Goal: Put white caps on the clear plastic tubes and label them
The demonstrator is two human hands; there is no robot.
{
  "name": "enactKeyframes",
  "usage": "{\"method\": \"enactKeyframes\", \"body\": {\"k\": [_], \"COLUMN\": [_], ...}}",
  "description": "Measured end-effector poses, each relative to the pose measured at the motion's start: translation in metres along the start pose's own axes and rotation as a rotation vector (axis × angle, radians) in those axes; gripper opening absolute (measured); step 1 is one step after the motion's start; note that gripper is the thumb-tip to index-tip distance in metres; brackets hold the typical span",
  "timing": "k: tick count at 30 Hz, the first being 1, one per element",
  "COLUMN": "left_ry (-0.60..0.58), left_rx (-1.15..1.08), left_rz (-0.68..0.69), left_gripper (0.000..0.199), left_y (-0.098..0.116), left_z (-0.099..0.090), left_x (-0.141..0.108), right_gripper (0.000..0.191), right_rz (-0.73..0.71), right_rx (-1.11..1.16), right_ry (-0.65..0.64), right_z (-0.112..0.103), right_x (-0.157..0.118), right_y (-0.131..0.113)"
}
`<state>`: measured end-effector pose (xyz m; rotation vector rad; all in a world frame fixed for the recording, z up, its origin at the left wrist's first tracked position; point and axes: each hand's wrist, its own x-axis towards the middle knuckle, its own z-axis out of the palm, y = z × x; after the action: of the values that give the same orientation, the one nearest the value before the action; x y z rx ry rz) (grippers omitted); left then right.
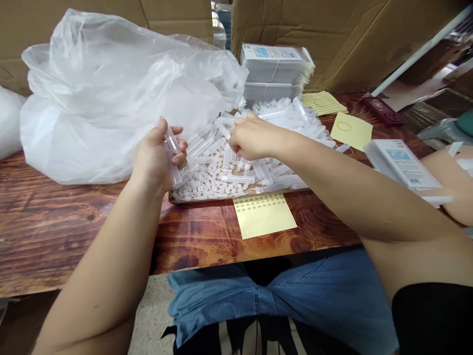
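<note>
My left hand (pixel 157 153) is closed around a couple of clear plastic tubes (pixel 171 143), held upright at the left end of a shallow cardboard tray (pixel 207 199). Inside the tray lie many more translucent tubes (pixel 262 170) and a heap of small white plastic caps (pixel 199 185). My right hand (pixel 251 135) reaches down into the middle of the pile, its fingers curled together among the tubes. Whatever its fingertips pinch is hidden from view.
A large translucent plastic bag (pixel 111 98) bulges behind my left hand. Behind the tray stand banded stacks of printed packets (pixel 273 69). Yellow sticker sheets (pixel 264 219) lie around it. At the right edge, another person's bare skin (pixel 453 180) shows beside more packets (pixel 401 165).
</note>
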<state>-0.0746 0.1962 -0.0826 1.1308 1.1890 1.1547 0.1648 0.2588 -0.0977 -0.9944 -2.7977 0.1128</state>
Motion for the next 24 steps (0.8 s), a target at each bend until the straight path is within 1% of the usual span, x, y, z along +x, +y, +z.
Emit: {"method": "enactKeyframes", "body": {"k": [2,5,6,8,9,11,13,16,18,20,22,24], "left_ry": [0.002,0.054,0.078,0.109,0.109,0.092,0.073,0.043,0.006,-0.046,-0.098,-0.132], "left_rx": [0.001,-0.032,-0.051,-0.086,-0.091,-0.082,-0.066,-0.038,-0.013,0.025,0.083,0.147], "left_rz": [-0.003,-0.029,-0.045,-0.077,-0.091,-0.105,-0.094,-0.037,-0.002,0.023,0.043,0.055], "left_gripper": [0.044,0.042,0.041,0.040,0.039,0.038,0.039,0.038,0.036,0.034,0.035,0.040], "left_y": [-0.001,-0.001,-0.001,-0.001,-0.001,-0.001,-0.003,-0.005,-0.007,-0.008,-0.009,-0.010], "left_z": [0.001,0.005,0.006,0.008,0.010,0.011,0.012,0.013,0.013,0.014,0.017,0.020], "left_x": [0.000,0.000,0.000,0.000,0.000,0.000,0.000,-0.001,-0.002,-0.004,-0.006,-0.008], "right_gripper": [0.030,0.019,0.016,0.024,0.029,0.031,0.030,0.029,0.024,0.016,0.014,0.014], "right_rz": [-0.027,-0.024,-0.022,-0.014,-0.009,-0.001,-0.006,-0.035,-0.048,-0.016,0.073,0.174], "right_rx": [-0.005,-0.070,-0.103,-0.172,-0.204,-0.257,-0.294,-0.308,-0.295,-0.221,-0.029,0.281], "right_ry": [0.021,-0.029,-0.064,-0.133,-0.161,-0.200,-0.231,-0.263,-0.211,-0.097,0.059,0.238], "right_z": [0.002,-0.001,-0.003,-0.009,-0.011,-0.014,-0.014,-0.011,-0.011,-0.012,-0.013,-0.012], "right_x": [-0.004,-0.007,-0.008,-0.009,-0.009,-0.007,-0.004,0.000,0.000,-0.004,-0.012,-0.022], "right_y": [0.010,0.013,0.011,0.003,-0.002,-0.012,-0.018,-0.022,-0.021,-0.020,-0.018,-0.015]}}
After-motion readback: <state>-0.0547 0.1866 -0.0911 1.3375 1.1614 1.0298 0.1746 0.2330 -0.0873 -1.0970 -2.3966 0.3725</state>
